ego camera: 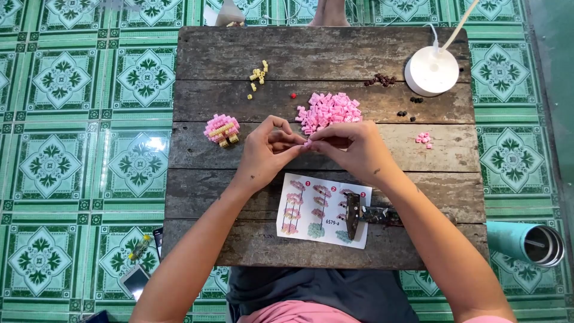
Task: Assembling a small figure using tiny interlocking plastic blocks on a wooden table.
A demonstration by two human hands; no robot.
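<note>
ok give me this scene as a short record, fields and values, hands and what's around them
surface: weathered wooden table over green patterned floor tiles
left hand: fingers pinched on a tiny pink brick
right hand: fingers meet the same brick
behind hands: pile of pink bricks
left side: small pink and yellow built piece
far side: loose yellow bricks, white round lamp base
near side: picture instruction sheet

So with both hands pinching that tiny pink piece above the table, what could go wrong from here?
1. The pink piece is pinched only at the fingertips of the left hand and right hand; it could slip and vanish among the cracks in the wooden table.
2. The right forearm passes close over the dark tool on the instruction sheet and might knock it.
3. The pink brick pile lies just beyond the knuckles and could scatter.
</note>
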